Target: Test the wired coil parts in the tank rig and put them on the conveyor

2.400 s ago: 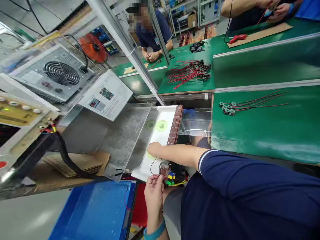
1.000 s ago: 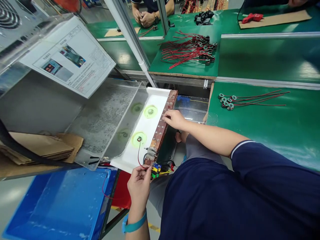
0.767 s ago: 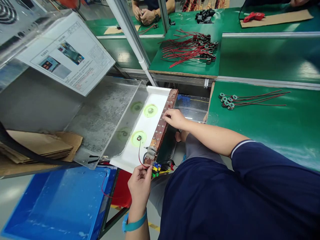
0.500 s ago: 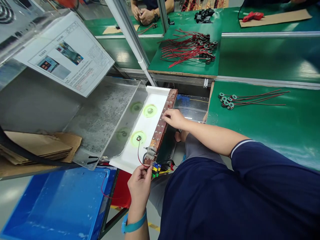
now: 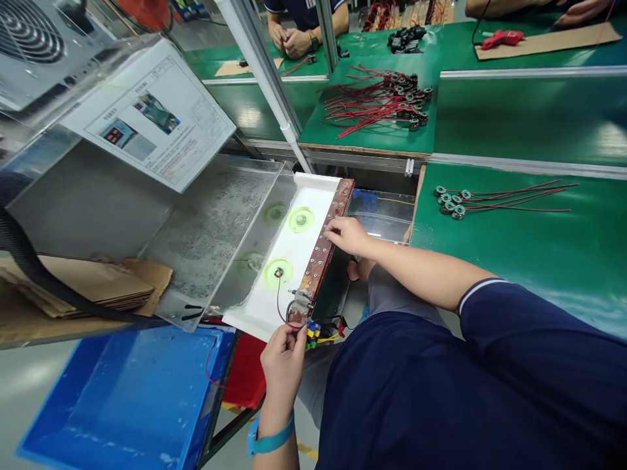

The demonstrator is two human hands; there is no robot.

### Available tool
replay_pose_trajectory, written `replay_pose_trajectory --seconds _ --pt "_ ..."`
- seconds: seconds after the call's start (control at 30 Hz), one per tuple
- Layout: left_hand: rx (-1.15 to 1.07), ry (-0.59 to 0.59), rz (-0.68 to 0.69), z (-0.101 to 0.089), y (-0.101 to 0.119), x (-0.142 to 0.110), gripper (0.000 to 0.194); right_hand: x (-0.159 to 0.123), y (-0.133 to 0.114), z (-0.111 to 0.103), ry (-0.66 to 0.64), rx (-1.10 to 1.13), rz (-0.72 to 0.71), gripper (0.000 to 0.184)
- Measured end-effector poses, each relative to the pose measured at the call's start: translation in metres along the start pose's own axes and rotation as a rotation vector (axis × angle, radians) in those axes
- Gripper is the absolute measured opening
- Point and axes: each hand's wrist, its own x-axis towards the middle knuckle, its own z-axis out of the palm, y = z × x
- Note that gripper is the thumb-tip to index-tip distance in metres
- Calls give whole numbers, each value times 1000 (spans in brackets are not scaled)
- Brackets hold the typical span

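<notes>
Pinched between the fingers of my left hand [image 5: 284,362] is a thin red wire [image 5: 279,301], near the lower end of a brown strip with metal studs [image 5: 321,248]. The wire runs up to a small round coil part [image 5: 279,272], which sits on the lower yellow-green ring [image 5: 289,266] of a white plate [image 5: 267,303]. My right hand [image 5: 349,236] rests at the strip's edge, fingers curled together; anything inside them is hidden. Another yellow-green ring [image 5: 300,220] lies higher on the plate. Blue and yellow connectors [image 5: 313,331] are close to my left fingertips.
A clear acrylic panel [image 5: 245,241] slants beside the plate. Wired coil parts lie on the right green table [image 5: 514,254], and a bigger pile [image 5: 382,101] lies behind. A blue bin [image 5: 127,398] and stacked cardboard [image 5: 83,284] are at left. A co-worker's hands [image 5: 294,42] rest at the back.
The camera view has shifted slightly, so the scene sits a little further right and lower. Both hands keep nearly the same places on the strip and the wire.
</notes>
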Motion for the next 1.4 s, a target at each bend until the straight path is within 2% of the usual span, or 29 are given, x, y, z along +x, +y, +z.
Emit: replay_pose_trajectory --seconds 0.6,0.87,1.3,1.4 --pt "-88 -22 -56 2 4 1 19 -3 -2 -2 -8 -30 -31 11" --pt "21 6 -57 5 5 -3 13 -4 7 1 6 -27 -27 16" --pt "-68 36 -19 11 -7 -4 16 -6 3 -1 -5 -65 -20 16" --pt "-79 45 -11 12 -9 -4 20 -7 -3 0 -6 -120 -66 15"
